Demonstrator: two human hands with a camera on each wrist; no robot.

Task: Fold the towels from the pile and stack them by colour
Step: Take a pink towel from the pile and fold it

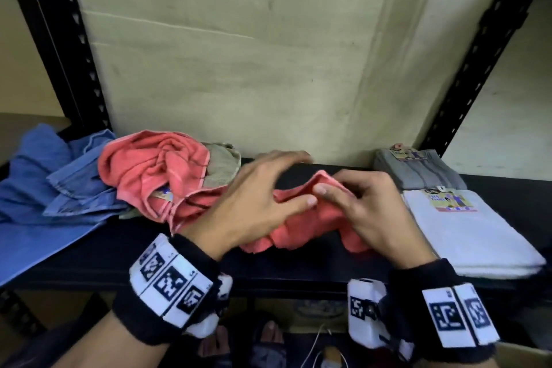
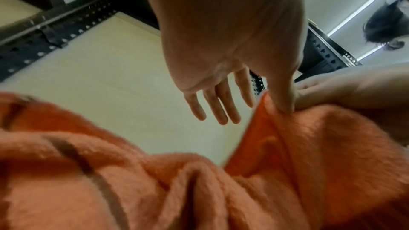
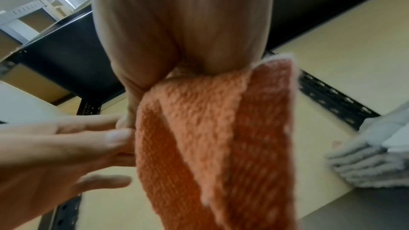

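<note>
**Two hands meet at centre frame**

The right hand, right of centre in the head view, pinches a coral-pink terry towel. The left hand, left of centre, spreads straight fingers, thumb tip touching the towel.

Storage or stockroom setting, black slotted-angle steel rack uprights left and right, dark shelf board, plain cream wall behind, labelled folded towels stacked right, cardboard boxes on far shelving
</note>
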